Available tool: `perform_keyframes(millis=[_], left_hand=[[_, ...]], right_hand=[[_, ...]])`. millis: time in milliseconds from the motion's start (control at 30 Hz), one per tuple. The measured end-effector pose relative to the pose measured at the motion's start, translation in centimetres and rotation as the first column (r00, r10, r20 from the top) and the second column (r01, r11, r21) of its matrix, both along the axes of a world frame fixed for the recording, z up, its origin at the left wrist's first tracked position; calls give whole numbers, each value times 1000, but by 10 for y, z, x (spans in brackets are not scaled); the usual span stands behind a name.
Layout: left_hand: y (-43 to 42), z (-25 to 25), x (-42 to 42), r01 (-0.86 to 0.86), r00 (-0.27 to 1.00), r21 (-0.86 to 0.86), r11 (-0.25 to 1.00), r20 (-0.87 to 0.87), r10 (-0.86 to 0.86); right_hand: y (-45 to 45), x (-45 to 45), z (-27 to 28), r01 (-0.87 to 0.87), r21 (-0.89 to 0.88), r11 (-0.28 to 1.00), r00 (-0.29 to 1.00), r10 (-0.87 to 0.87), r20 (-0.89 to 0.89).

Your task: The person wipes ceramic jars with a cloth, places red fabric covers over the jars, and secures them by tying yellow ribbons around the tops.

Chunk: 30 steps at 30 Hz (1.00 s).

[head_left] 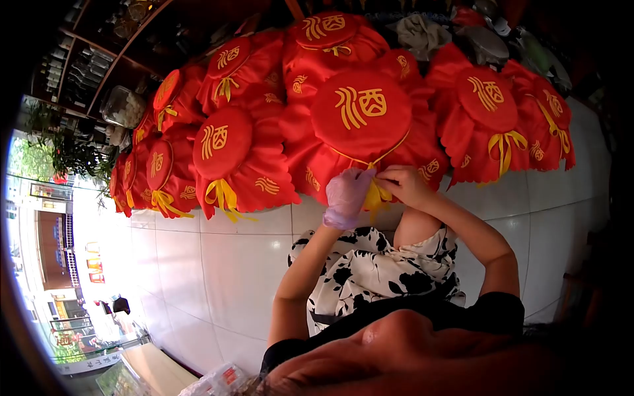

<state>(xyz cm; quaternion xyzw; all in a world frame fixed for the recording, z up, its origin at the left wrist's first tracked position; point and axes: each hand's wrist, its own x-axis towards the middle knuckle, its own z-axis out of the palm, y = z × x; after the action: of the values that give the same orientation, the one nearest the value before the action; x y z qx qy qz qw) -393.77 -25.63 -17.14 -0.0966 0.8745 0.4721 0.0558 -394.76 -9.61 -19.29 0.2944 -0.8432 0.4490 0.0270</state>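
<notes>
In front of me stands a wine jar under a red cloth cover (337, 122) with yellow characters on its round top. A thin yellow ribbon (378, 195) runs around its neck and meets at the front, with tails hanging down. My left hand (347, 195), in a thin purple glove, pinches the ribbon at this meeting point. Close beside it, my bare right hand (406, 186) has its fingertips pressed together on the ribbon too. The exact shape of the knot is hidden behind my fingers.
Several similar covered jars with tied yellow bows crowd both sides, including one at left (224, 142) and one at right (487, 99). Pale floor tiles (244, 264) lie below. Shelves (86, 66) and a clear jar (123, 105) stand far left.
</notes>
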Motion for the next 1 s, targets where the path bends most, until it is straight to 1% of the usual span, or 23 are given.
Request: perform_keyframes(millis=[67, 100, 167, 200, 233, 267, 300, 333, 367, 400, 467, 500, 533, 600, 633, 667, 700, 733, 800, 867, 900, 967, 1000], left_hand=[[-3, 12, 8, 108, 994, -199, 974, 16, -107], [-1, 10, 11, 102, 995, -201, 974, 20, -100], [9, 6, 19, 171, 950, -142, 975, -239, -201], [9, 5, 20, 172, 950, -141, 975, -238, -202], [8, 3, 22, 235, 950, -51, 971, -200, -240], [7, 3, 22, 292, 945, 43, 956, -166, -281], [2, 4, 23, 292, 945, 43, 955, -167, -281], [-5, 8, 23, 107, 994, 338, 935, -69, -89], [-11, 9, 23, -110, 994, 578, 808, 85, 74], [-13, 11, 22, -116, 993, 572, 812, 91, 78], [-13, 16, 13, -8, 1000, 482, 876, 13, 2], [-15, -5, 8, -46, 992, 511, 858, 121, -19], [-15, 2, 7, -46, 993, 513, 857, 117, -17], [-18, 18, 7, -22, 938, 572, 820, 297, -182], [-21, 19, 7, -53, 933, 576, 815, 319, -165], [-28, 14, 6, -52, 931, 580, 813, 323, -171], [-38, 4, 4, -8, 938, 562, 827, 291, -189], [-45, 2, 4, 35, 944, 539, 841, 259, -205], [-53, 0, 4, 31, 951, 515, 857, 249, -184], [-56, 6, 2, 104, 925, 402, 910, 296, -237], [-56, 7, 2, 104, 926, 403, 909, 295, -236], [-54, 8, 1, 169, 949, 192, 967, 234, -213], [-53, 8, 1, 175, 948, 195, 965, 230, -218]], right_hand=[[0, 1, 9, 165, -117, 979, 986, -167, -12], [-2, -1, 7, 158, -118, 980, 987, -160, -8], [-7, -3, 6, 158, -249, 956, 942, -70, 329], [-7, -5, 5, 177, -309, 935, 878, -7, 479], [-7, -11, 0, 144, -311, 939, 804, 72, 591], [-6, -14, -3, 145, -310, 940, 805, 71, 590], [-5, -17, -6, 206, -374, 904, 729, 113, 675], [-6, -19, -4, 275, -427, 861, 645, 164, 746], [-6, -19, 1, 308, -438, 845, 552, 216, 806], [-7, -20, 0, 308, -441, 843, 546, 223, 807], [-6, -22, 2, 316, -464, 828, 403, 326, 855], [-5, -23, 6, 281, -452, 847, 405, 322, 856], [-4, -24, 8, 277, -451, 848, 408, 322, 855], [4, -26, 9, 162, -299, 940, 506, 181, 843], [8, -24, 13, 160, -231, 960, 567, 102, 817], [12, -22, 14, 166, -225, 960, 563, 95, 821], [16, -21, 15, 134, -159, 978, 745, 6, 667], [17, -20, 15, 116, -88, 989, 883, -62, 465], [17, -21, 11, 106, -73, 992, 895, -63, 442], [14, -20, 10, 188, -43, 981, 943, -168, 286], [15, -19, 11, 187, -43, 981, 944, -168, 285], [21, -16, 16, 240, 130, 962, 956, -257, 137], [26, -16, 14, 246, 133, 960, 956, -263, 134]])
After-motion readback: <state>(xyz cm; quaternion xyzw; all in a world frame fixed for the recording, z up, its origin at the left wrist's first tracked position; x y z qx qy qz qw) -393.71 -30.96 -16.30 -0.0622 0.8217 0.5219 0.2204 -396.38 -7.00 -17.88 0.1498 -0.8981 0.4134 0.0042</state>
